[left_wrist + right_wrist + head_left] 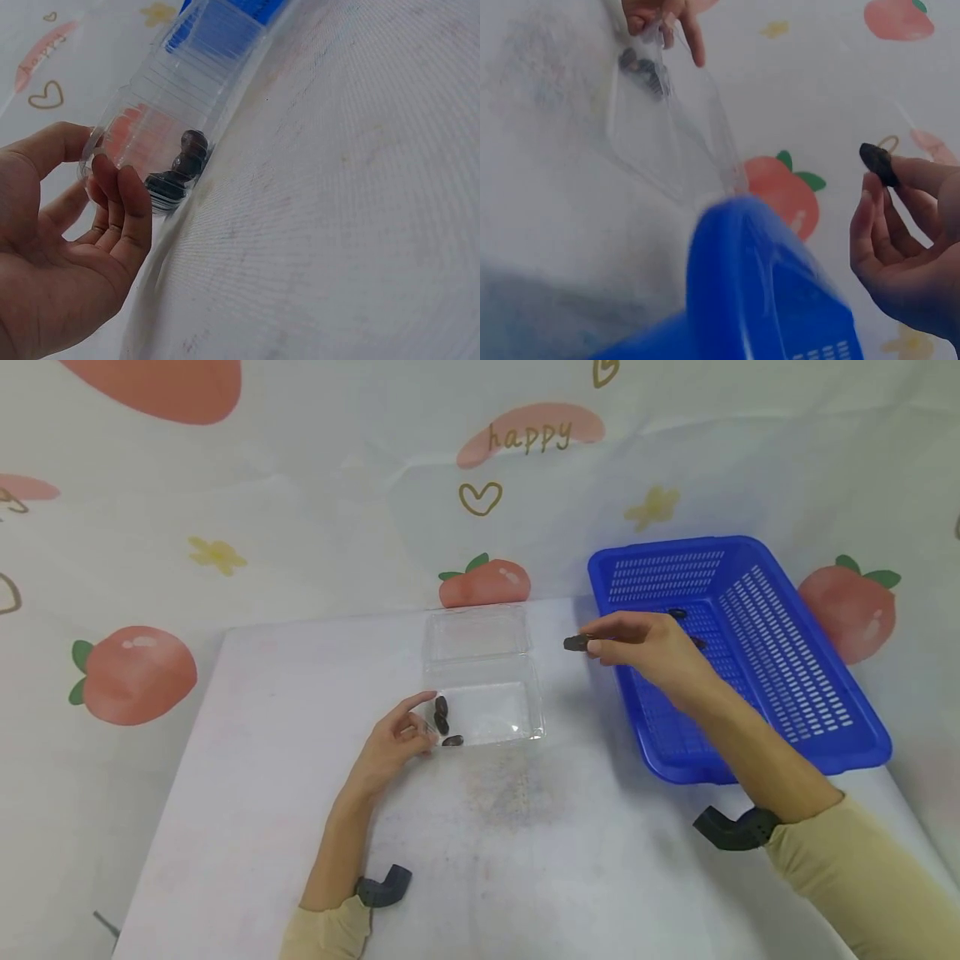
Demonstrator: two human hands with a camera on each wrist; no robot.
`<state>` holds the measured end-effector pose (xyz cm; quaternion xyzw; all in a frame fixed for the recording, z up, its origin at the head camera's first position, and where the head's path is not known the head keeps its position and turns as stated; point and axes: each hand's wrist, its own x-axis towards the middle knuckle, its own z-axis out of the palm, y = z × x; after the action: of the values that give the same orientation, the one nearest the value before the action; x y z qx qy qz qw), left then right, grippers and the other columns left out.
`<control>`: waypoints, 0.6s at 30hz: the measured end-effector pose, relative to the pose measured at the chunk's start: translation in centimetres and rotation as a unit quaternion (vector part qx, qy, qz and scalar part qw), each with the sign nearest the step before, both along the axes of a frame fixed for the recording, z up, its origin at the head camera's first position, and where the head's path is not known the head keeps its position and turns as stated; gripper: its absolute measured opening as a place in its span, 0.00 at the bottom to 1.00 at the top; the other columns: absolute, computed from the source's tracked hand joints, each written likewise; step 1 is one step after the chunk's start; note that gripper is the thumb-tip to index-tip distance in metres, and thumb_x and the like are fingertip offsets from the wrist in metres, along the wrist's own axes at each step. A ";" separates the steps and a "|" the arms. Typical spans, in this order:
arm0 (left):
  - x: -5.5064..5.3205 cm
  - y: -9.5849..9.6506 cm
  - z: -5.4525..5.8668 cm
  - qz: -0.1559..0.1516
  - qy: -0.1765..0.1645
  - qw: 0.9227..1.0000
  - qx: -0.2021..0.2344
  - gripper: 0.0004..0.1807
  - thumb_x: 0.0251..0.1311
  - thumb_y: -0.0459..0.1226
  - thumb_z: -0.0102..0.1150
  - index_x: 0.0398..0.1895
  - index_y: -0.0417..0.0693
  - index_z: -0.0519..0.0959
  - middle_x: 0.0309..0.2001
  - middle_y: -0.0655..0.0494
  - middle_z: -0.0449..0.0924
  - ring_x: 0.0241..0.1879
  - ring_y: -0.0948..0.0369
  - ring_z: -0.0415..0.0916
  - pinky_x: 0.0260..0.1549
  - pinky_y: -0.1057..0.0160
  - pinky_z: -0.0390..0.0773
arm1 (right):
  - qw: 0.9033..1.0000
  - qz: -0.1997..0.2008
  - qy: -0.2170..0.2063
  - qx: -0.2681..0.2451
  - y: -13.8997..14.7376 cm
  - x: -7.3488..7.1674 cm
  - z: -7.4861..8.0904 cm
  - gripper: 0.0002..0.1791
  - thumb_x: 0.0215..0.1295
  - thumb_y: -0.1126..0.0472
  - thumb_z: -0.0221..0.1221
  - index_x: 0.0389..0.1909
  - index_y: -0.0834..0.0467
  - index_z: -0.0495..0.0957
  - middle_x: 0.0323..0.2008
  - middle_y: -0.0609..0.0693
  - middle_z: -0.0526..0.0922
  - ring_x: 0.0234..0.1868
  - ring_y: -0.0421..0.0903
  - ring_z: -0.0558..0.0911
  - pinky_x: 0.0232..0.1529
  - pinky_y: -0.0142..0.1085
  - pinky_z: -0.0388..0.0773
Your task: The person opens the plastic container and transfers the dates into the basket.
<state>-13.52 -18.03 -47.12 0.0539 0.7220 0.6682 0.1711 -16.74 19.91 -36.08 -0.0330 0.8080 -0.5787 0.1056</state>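
My right hand [652,652] pinches a dark, oval, wrinkled date [577,642] between thumb and fingertips, raised beside the near-left rim of the blue basket. In the right wrist view that date [878,164] sticks out past the fingertips. On the table stands a clear plastic clamshell box [487,714], its lid [477,636] folded back toward the wall. My left hand [392,745] grips the box's left wall, with the thumb and fingers on either side of the rim [91,150]. Inside, three dark dates [187,154] lie along the left end.
At the right stands a blue plastic basket [787,693] with slotted walls. A couple of dark dates [677,613] lie in it, partly behind my right hand. A white cloth [337,485] printed with peaches hangs behind the white table [285,760].
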 end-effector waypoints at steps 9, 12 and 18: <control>0.0 0.1 0.0 0.003 -0.004 1.000 0.000 0.35 0.61 0.25 0.61 0.71 0.54 0.68 0.33 0.53 0.69 0.33 0.59 0.74 0.36 0.61 0.79 | 0.999 -0.018 0.007 -0.032 2.7 0.5 -1.1 0.19 0.69 0.54 0.62 0.56 0.60 0.80 0.56 0.51 0.78 0.49 0.45 0.83 0.49 0.31 0.78; 0.0 0.1 0.0 0.003 -0.006 1.000 0.000 0.35 0.60 0.26 0.61 0.71 0.54 0.68 0.33 0.53 0.69 0.33 0.59 0.74 0.36 0.62 0.79 | 0.999 -0.017 -0.003 -0.029 3.7 0.5 -1.3 0.21 0.70 0.53 0.61 0.57 0.60 0.78 0.60 0.50 0.75 0.50 0.45 0.83 0.50 0.30 0.78; 0.1 0.1 0.0 0.006 -0.005 1.000 -0.006 0.35 0.61 0.26 0.61 0.71 0.56 0.68 0.33 0.52 0.69 0.32 0.59 0.74 0.36 0.61 0.78 | 0.999 -0.027 -0.027 -0.023 6.0 0.2 -2.1 0.23 0.70 0.53 0.60 0.59 0.64 0.76 0.58 0.52 0.74 0.51 0.45 0.83 0.50 0.31 0.79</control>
<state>-13.47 -17.92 -47.09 0.0458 0.7252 0.6653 0.1711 -16.52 25.89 -38.14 0.0020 0.7919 -0.6005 0.1108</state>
